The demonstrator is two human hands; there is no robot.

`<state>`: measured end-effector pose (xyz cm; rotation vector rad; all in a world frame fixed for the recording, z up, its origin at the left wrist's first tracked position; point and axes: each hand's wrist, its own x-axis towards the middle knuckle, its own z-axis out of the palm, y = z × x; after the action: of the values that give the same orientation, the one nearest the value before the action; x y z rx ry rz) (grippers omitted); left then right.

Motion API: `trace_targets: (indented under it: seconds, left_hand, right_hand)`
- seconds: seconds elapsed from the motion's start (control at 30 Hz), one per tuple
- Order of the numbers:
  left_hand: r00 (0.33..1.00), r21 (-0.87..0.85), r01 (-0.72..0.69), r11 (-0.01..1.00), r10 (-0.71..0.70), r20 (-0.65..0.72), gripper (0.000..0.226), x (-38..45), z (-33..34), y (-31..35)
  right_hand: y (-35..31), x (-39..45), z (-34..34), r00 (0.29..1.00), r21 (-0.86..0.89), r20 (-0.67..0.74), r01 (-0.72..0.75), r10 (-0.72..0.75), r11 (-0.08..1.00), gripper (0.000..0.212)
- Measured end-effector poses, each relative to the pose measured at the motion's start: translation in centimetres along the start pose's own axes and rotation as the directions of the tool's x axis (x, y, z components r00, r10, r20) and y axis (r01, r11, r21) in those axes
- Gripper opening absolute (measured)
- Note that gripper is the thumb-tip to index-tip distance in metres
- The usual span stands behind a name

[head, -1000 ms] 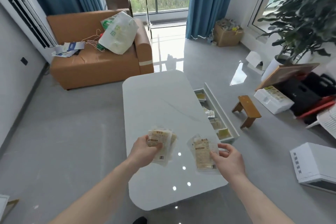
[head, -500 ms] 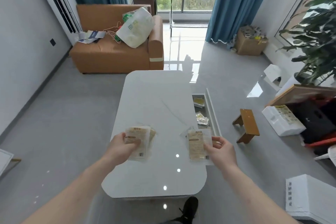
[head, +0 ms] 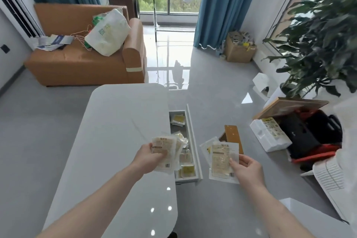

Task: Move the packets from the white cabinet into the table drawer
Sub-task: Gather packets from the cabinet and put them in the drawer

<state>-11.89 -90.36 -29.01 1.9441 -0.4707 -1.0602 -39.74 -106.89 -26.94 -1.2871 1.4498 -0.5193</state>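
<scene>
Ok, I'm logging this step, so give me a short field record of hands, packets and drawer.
left hand: grips packets at the table's right edge
right hand: grips second packet bunch over the floor
table drawer: pulled open, packets already inside
table: white top
wooden stool: on the floor behind right bunch

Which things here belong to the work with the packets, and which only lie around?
Job: left hand holding packets; right hand holding packets; open table drawer.

Lying about: sofa, white bag, cardboard box, plant, stool.
</scene>
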Motion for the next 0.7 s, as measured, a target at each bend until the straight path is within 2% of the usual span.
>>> trace_targets:
  seconds: [0.13, 0.27, 0.4, 0.47, 0.7]
  left_hand:
    - [0.999, -0.017, 0.020, 1.000, -0.021, -0.045, 0.016, 3.3, 4.8, 2.9]
    - [0.984, -0.074, 0.091, 0.993, -0.100, -0.145, 0.021, 5.6, 8.3, 3.4]
    - [0.945, -0.201, 0.172, 0.964, -0.219, -0.244, 0.022, 6.0, 12.1, 3.4]
    - [0.922, -0.244, 0.191, 0.951, -0.260, -0.288, 0.025, 6.0, 13.8, 3.2]
    - [0.837, -0.387, 0.276, 0.880, -0.418, -0.354, 0.029, 7.9, 16.8, 2.8]
  right_hand:
    - [-0.8, 6.4, -2.0, 0.999, 0.004, 0.048, -0.019, 0.018, 1.000, 0.021]
    - [-1.6, 13.0, -3.4, 0.990, -0.030, 0.138, -0.016, 0.020, 0.999, 0.015]
    - [-3.1, 19.4, -4.9, 0.974, -0.086, 0.227, 0.011, 0.009, 0.996, 0.012]
    - [-4.1, 22.3, -5.1, 0.959, -0.139, 0.284, 0.019, 0.022, 0.990, 0.017]
    - [-7.6, 29.4, -2.2, 0.910, -0.209, 0.408, 0.020, 0.069, 0.978, 0.017]
